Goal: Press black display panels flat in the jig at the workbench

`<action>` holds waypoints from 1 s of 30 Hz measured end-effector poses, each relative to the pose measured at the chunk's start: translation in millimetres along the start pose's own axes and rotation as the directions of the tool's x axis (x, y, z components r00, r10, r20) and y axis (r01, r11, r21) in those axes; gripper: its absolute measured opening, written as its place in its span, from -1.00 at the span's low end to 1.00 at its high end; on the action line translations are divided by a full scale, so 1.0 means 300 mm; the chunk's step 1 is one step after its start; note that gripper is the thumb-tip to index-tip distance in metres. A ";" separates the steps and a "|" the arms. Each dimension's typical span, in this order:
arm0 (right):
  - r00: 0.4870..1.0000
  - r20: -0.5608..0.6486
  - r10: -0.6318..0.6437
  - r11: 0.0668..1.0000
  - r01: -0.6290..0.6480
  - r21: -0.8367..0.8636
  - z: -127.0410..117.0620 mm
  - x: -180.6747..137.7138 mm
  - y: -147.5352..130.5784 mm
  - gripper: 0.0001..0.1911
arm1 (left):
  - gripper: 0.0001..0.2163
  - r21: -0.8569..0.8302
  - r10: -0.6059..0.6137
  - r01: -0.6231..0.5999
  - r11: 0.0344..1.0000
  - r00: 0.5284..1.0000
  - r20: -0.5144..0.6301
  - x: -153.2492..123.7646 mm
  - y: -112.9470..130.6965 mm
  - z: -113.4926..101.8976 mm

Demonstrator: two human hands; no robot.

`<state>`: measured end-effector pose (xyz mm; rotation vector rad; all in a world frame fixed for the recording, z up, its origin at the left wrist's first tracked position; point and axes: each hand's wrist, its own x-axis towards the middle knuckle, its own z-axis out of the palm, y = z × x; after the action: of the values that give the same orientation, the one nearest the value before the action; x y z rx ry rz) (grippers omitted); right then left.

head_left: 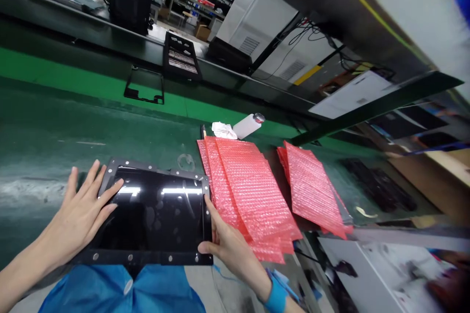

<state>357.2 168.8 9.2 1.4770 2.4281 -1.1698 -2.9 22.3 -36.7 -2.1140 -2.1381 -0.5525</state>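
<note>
The right third of the head view is smeared by motion, so the papers and dark shapes there cannot be made out, and both forearms are cut off by the bottom edge. A black display panel (154, 215) in a grey screw-holed frame lies near the front edge of the green worktop (47, 132), its lower edge over a blue garment (121, 288). The left hand (82, 210) lies flat on the panel's left edge with its fingers spread, gripping nothing. The right hand (223, 242) pinches the panel's right edge, thumb on the front near the lower right corner; its fingers are mostly hidden behind the frame. A blue wrist strap (275, 296) circles that wrist. Open green surface stretches to the left of and beyond the panel. Just to the right, close beside the right hand, lie 2 fanned stacks of pink bubble bags (249, 195), the second (314, 188) set slightly apart; the bags in each overlap too much to count. Beyond them are 1 white bottle (248, 125) lying on its side and 1 crumpled white cloth (223, 130). Farther off are 1 empty black frame (145, 85) and 1 black tray (179, 56).
</note>
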 end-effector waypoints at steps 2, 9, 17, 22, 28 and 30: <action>0.998 -0.069 0.011 1.000 -0.013 -0.022 0.017 -0.009 -0.009 0.05 | -0.50 -0.001 0.004 -0.004 1.000 1.000 -0.020 0.004 0.005 0.002; 0.969 -0.224 -0.109 0.994 0.107 -0.021 0.034 0.022 -0.035 -0.20 | -0.54 -0.003 -0.049 0.049 0.999 0.998 -0.047 0.008 -0.007 0.001; 0.930 -0.292 -0.222 0.975 0.214 -0.057 0.037 0.054 -0.031 -0.43 | -0.53 -0.031 -0.114 0.114 0.993 0.993 -0.015 -0.007 -0.019 0.005; 0.919 -0.324 -0.224 0.974 0.224 -0.038 0.055 0.068 -0.012 -0.44 | -0.57 -0.028 -0.148 0.146 0.989 0.987 -0.058 0.005 0.002 -0.015; 0.922 -0.348 -0.172 0.985 0.160 -0.063 0.066 0.100 0.031 -0.35 | -0.52 -0.229 -0.055 0.111 0.967 0.970 0.239 0.029 -0.019 -0.106; 0.929 -0.346 -0.131 0.990 0.107 -0.088 0.068 0.112 0.049 -0.29 | -0.47 -0.311 0.012 0.099 0.945 0.942 0.336 0.039 -0.045 -0.141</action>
<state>344.4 184.2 -27.6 1.6630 2.7923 -0.8933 -24.6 20.4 3.8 -2.4966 -2.4198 -0.6259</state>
